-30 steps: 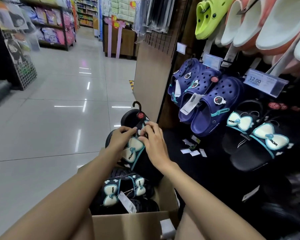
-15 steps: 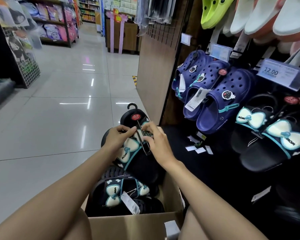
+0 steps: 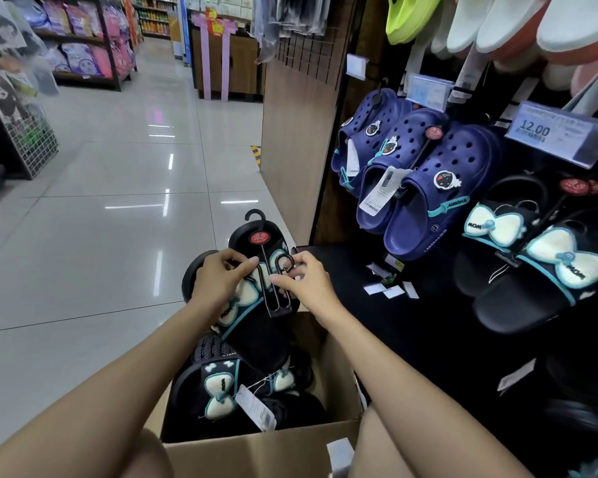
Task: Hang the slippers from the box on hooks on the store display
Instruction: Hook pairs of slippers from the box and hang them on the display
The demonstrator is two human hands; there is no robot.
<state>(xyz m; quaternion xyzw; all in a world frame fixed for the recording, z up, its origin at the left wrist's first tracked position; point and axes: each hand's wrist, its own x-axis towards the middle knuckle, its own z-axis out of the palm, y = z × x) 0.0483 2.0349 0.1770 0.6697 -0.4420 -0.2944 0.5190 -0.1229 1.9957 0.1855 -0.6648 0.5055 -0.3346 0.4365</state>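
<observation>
While both hands work above the open cardboard box (image 3: pixel 256 453), a pair of black slippers (image 3: pixel 256 326) with white bows is held up over it. A black plastic hanger (image 3: pixel 268 270) lies on top of this pair, and its little hook sticks up at the far end. The left hand (image 3: pixel 218 281) has its fingers curled and pinches the hanger and the slipper from the left side. The right hand (image 3: pixel 308 284) pinches the hanger from the right, close to a small metal ring (image 3: pixel 284 263). More black slippers (image 3: pixel 242 388) with bows and a white tag (image 3: pixel 256 407) sit inside the box. On the right is the store display (image 3: pixel 359 132). Blue clogs (image 3: pixel 439 188) hang there in a row. Next to them hang black bow slippers (image 3: pixel 532 270) like the held pair. A price sign (image 3: pixel 549 132) reads 12.00 above them. Green and white shoes (image 3: pixel 497 22) hang higher up. A shiny tiled floor (image 3: pixel 101 201) runs off to the left.
</observation>
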